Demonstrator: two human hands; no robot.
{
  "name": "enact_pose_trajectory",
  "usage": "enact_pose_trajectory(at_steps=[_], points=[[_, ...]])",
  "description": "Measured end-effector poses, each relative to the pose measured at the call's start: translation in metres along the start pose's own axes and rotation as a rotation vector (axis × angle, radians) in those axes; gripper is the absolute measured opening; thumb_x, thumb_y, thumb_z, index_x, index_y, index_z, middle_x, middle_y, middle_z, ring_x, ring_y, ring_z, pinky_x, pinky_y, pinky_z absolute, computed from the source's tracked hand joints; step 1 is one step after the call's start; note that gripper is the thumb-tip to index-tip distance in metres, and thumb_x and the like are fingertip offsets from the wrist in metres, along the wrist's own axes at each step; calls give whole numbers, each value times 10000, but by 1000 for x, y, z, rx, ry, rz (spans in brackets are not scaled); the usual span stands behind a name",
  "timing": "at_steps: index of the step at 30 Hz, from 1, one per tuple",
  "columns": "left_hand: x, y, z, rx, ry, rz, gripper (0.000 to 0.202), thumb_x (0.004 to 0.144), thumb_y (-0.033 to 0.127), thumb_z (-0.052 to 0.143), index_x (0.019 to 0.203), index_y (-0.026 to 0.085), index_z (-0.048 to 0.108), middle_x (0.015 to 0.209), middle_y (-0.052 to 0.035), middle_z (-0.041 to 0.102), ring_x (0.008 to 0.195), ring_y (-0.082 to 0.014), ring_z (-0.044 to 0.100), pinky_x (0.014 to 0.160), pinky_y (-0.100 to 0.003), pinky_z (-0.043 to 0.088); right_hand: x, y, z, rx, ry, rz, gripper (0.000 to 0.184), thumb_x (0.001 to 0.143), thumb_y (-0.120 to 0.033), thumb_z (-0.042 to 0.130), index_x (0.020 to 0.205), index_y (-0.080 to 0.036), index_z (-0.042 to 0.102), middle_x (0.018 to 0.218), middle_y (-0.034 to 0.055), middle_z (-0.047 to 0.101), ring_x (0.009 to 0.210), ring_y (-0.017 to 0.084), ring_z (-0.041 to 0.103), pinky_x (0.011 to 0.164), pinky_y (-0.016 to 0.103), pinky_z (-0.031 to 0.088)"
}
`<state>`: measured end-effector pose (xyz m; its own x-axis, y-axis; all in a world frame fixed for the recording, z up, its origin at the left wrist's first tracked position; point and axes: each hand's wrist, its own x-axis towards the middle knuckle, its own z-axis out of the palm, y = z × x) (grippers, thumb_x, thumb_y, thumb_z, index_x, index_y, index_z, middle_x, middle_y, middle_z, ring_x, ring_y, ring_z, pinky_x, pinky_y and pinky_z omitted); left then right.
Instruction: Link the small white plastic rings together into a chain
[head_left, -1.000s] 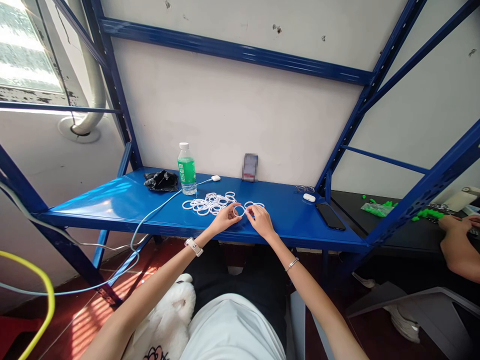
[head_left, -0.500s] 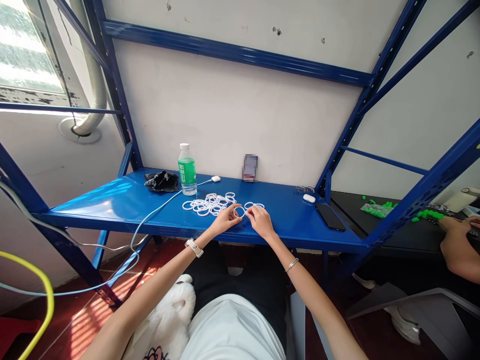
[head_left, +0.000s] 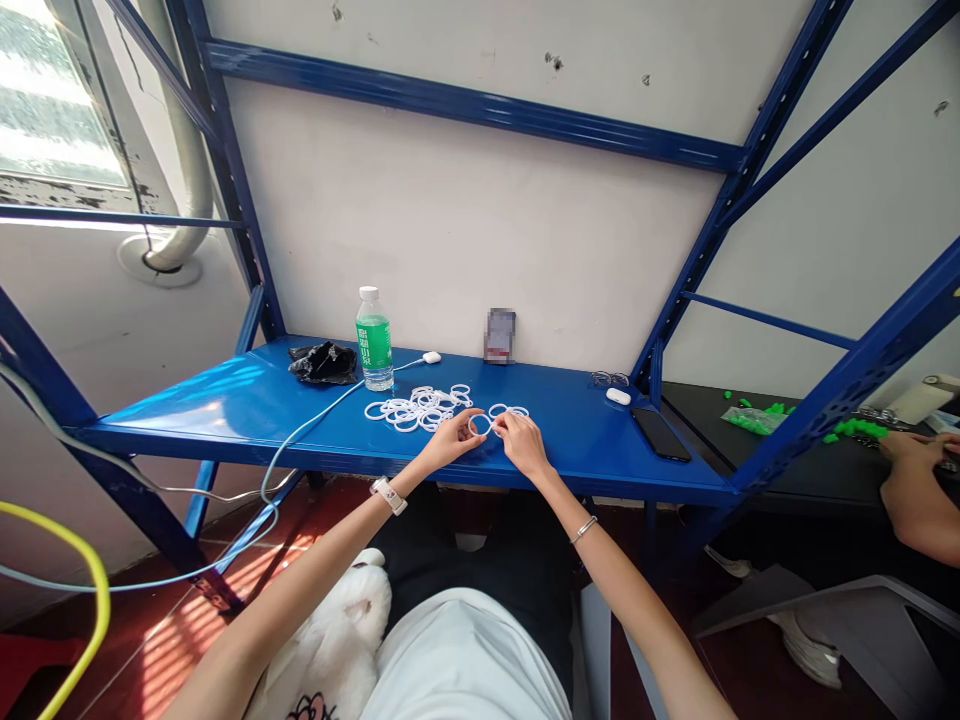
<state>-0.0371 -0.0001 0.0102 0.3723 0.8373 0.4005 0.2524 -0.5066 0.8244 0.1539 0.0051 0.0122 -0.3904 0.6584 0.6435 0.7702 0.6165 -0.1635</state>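
Nearest, at about 6 o'clock, both forearms reach forward from the lap over the front edge of the blue shelf (head_left: 247, 400). The left hand (head_left: 448, 440) and the right hand (head_left: 523, 443) meet just above that surface, and each grip is closed in a pinch on opposite sides of one white ring (head_left: 480, 424). The ring sits between the fingertips, clear of the others.

Just beyond, at 11 o'clock from the hands, lies the pile of white rings (head_left: 418, 407), loosely overlapped, with a few loose rings (head_left: 510, 409) at 12 o'clock. The held ring is thin and looks springy, so I judge that an uneven pull could flick it out of one pinch and onto the floor below the front edge. A wrist sweeping back could also scatter the pile.

Farther, at 10 o'clock, a water bottle (head_left: 373, 339) stands upright beside a white cable (head_left: 315, 420); snagging that cable might tip it. At 2 o'clock lies a dark phone (head_left: 660, 433), well apart. Another person's hand (head_left: 911, 447) works far off at 3 o'clock.
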Motion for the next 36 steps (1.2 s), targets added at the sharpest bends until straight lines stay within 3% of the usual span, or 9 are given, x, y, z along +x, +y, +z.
enact_pose_trajectory(at_steps=[13, 22, 36], points=[[0, 0, 0, 2, -2, 3, 553, 800, 508, 610, 1231, 178, 504, 759, 4, 561, 597, -131, 521, 550, -255, 420, 0, 0, 0, 29, 1, 6, 132, 960, -215, 463, 885, -212, 572, 818, 51, 679, 757, 213, 624, 713, 328, 446], [0, -2, -1, -5, 6, 4, 562, 803, 512, 606, 1239, 177, 490, 755, 10, 549, 590, -125, 515, 548, -250, 434, 0, -3, -4, 79, 7, -20, 127, 964, -271, 469, 989, -204, 574, 843, 47, 672, 798, 208, 635, 709, 310, 458], [0, -3, 0, 41, -1, 31, 525, 806, 507, 594, 1215, 193, 495, 739, 12, 566, 590, -130, 518, 550, -258, 441, 0, -5, -7, 110, 0, -75, 155, 957, -231, 430, 938, -207, 581, 892, 69, 655, 841, 208, 617, 740, 319, 480]])
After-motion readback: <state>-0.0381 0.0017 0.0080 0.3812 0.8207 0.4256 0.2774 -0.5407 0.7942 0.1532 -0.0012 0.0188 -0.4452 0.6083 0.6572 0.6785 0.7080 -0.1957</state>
